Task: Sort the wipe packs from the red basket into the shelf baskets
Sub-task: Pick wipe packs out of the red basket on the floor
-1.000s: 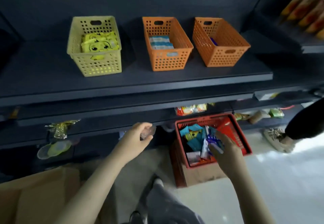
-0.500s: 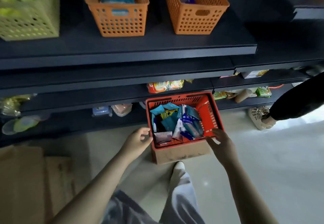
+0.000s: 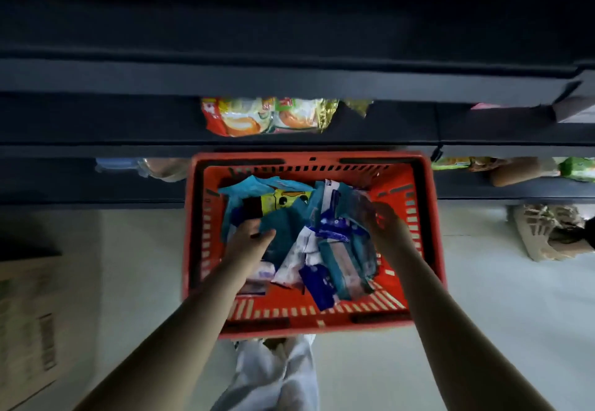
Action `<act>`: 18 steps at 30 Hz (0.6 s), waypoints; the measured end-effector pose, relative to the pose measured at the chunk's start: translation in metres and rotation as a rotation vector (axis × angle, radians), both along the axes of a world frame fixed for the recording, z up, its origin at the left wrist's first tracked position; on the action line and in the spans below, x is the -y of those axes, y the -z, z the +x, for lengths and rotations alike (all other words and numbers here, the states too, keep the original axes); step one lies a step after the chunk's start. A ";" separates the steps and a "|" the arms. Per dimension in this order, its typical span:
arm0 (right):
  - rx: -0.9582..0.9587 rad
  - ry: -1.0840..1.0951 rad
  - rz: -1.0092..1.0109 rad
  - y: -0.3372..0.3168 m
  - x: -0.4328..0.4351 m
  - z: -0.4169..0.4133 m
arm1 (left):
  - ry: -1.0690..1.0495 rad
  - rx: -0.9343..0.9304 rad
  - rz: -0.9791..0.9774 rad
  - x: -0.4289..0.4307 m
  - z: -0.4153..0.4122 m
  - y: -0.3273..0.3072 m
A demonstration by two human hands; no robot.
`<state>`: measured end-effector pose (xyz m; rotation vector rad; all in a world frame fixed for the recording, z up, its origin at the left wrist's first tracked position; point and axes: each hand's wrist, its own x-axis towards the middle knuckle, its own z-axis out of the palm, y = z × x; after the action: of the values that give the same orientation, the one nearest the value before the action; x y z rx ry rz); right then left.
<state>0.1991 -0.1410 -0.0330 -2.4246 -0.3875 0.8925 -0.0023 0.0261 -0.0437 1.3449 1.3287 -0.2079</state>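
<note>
The red basket [image 3: 193, 236] stands on the floor directly below me, against the dark shelving. It holds several loose wipe packs: teal ones [image 3: 286, 233], a yellow one with a cartoon face [image 3: 283, 199], dark blue ones [image 3: 317, 285] and a white one [image 3: 297, 262]. My left hand [image 3: 248, 241] is inside the basket on its left side, lying on the teal packs with the thumb spread. My right hand [image 3: 388, 228] is inside on the right, fingers curled against the packs there; blur hides whether it grips one. The shelf baskets are out of view.
Dark shelf edges [image 3: 289, 85] run across above the basket, with snack bags [image 3: 267, 117] on the lower shelf. A cardboard box [image 3: 29, 330] sits at the left. Another person's shoe [image 3: 541, 233] is at the right. My white trouser leg [image 3: 277, 375] is below the basket.
My head has tipped down, so the yellow and orange shelf baskets left the view. Both hands moved from beside the red basket's front corners to inside it, onto the packs.
</note>
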 end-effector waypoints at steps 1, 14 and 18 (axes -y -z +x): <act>-0.007 -0.018 0.000 0.021 -0.005 0.007 | -0.006 -0.022 -0.001 -0.001 0.005 0.020; -0.024 -0.218 -0.258 0.074 -0.004 0.015 | -0.356 -0.032 -0.073 -0.001 0.010 0.065; 0.024 -0.190 -0.195 0.059 0.001 0.004 | -0.393 0.006 -0.004 0.003 0.009 0.054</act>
<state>0.2033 -0.1420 -0.0921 -2.6113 -0.5715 1.0244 0.0064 0.0227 -0.0974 1.0536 1.5556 0.0623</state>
